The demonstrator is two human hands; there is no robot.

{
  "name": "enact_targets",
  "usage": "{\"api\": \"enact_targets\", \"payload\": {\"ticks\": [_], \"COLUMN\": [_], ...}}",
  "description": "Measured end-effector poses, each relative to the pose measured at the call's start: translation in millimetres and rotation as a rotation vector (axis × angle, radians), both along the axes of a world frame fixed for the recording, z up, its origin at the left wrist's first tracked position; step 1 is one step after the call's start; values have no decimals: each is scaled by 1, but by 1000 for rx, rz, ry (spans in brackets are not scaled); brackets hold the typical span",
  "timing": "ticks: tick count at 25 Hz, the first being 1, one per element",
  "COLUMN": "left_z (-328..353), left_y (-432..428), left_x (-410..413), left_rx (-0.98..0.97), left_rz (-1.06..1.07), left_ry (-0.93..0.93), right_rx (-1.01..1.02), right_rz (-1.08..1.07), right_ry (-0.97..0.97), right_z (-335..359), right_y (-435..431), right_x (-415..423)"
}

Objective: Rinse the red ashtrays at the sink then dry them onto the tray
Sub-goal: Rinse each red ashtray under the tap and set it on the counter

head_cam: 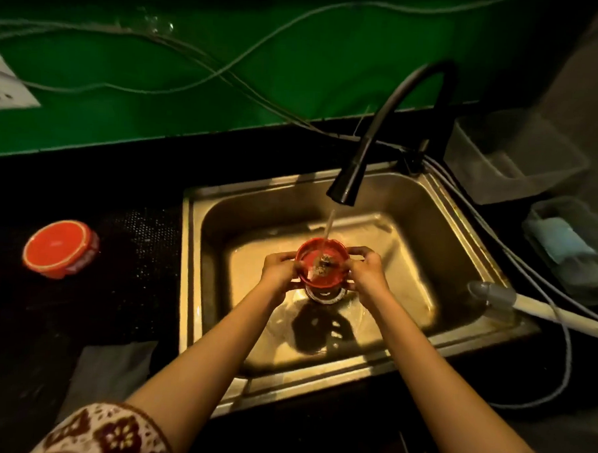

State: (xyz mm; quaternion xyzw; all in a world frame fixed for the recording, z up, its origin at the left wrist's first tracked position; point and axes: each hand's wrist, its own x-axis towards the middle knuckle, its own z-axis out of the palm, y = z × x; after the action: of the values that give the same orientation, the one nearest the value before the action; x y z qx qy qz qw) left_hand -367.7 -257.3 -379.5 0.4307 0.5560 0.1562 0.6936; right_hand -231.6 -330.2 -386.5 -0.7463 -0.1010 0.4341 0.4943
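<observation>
While the faucet (343, 190) runs, a red ashtray (311, 257) is held over the drain (325, 296) of the sink (411, 210).
Left hand (278, 271) and right hand (369, 274) pinch opposite rims; tilting it should flush the debris (323, 266). A second ashtray (58, 248) lies left of the sink.

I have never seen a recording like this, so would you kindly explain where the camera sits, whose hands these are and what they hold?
There is no machine here: a person wears one wide-angle camera on the head, looking down at their own bare hands. The left hand and right hand grip one red ashtray by opposite sides over the steel sink, under water running from the black faucet. Some dark debris lies inside it. A second red ashtray rests on the dark counter to the left.
</observation>
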Motion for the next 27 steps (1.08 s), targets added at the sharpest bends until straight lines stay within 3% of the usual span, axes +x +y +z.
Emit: {"api": "enact_targets", "payload": {"ticks": [4, 12, 18, 22, 27], "left_z": [-8, 9, -3, 0, 21], "left_y": [-14, 9, 1, -1, 15], "left_x": [18, 5, -17, -9, 5], "left_rx": [-59, 68, -67, -42, 113], "left_rz": [24, -35, 107, 66, -86], "left_ry": [24, 55, 25, 13, 98], "right_rx": [-75, -58, -49, -59, -19], "right_rz": [44, 122, 307, 172, 50], "right_ry": [-15, 162, 5, -16, 212], "right_z": [-8, -10, 7, -2, -8], "right_y": [-8, -6, 13, 7, -4], "right_x": [22, 14, 3, 7, 7]}}
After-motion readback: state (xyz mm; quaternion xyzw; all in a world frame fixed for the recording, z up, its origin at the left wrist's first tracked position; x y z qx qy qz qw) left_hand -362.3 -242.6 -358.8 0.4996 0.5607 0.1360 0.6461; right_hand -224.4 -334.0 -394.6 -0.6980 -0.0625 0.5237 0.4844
